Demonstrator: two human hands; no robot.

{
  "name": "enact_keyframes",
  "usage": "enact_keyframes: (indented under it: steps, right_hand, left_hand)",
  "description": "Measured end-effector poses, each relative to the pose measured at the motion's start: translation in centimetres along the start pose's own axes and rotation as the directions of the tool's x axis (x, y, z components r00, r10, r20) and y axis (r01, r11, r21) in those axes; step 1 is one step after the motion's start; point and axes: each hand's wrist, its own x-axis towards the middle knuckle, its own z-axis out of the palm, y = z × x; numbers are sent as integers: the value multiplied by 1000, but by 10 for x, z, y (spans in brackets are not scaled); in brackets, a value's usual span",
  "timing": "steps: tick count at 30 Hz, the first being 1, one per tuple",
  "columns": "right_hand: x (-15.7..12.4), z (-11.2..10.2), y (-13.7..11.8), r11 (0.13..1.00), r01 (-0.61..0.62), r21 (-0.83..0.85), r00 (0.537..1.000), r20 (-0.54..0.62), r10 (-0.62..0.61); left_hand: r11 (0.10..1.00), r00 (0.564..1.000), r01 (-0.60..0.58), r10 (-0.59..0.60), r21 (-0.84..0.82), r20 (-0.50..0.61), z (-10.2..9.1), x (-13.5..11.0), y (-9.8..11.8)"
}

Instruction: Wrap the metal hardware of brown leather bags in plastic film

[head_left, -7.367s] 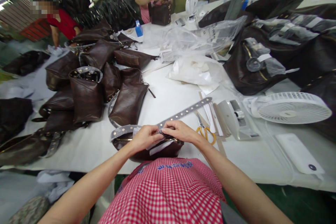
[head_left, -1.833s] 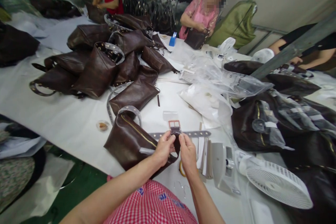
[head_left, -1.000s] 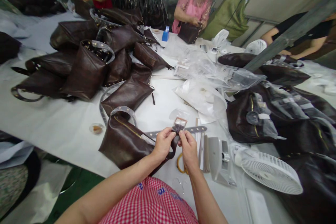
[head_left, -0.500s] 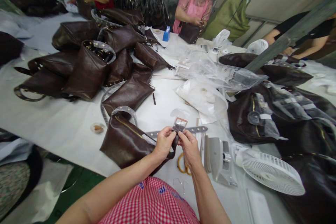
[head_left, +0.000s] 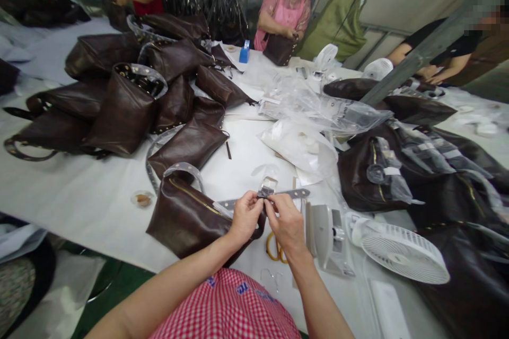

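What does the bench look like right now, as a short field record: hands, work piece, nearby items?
left hand: pinching the studded strap at the buckle
right hand: pinching the same strap beside the buckle
work piece: brown bag lying under the left hand
near right: yellow scissors, white fan
far left: pile of brown bags
surface: white table

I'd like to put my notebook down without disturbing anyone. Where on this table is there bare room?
The widest bare stretch of the white table lies left of the brown bag that the left hand and right hand work on, near the small dish. Another patch sits between the bag pile and the plastic wrappers. The side around the fan is crowded.
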Motion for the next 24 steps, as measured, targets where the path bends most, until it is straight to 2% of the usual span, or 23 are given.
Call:
enact_keyframes:
  steps: [3,5,8,15,17,21,24]
  right_hand:
    - [0,5,1,999,-32,-43,999,0,32]
    - [2,6,2,990,-7,-138,1000,25,10]
    - [6,6,5,958,81,-275,996,61,-66]
    - [12,0,13,902,292,-318,956,128,-265]
    - [10,-2,14,912,295,-286,954,137,-266]
    - [6,-7,15,944,226,-240,973,104,-207]
    - [8,-8,13,934,231,-273,973,88,-214]
  left_hand:
    - [998,1000,-19,18,55,15,-2,0,-2]
    - [995,999,-34,32,90,25,-3,-1,-3]
    - [989,998,-50,45,141,41,-5,-2,-4]
    - [995,1000,-21,21,97,6,-6,3,-6]
    - [997,1000,-12,11,72,6,-6,2,-4]
    - [999,999,3,-5,47,33,-4,-2,2]
    - [992,999,-43,39,123,35,-3,-3,2]
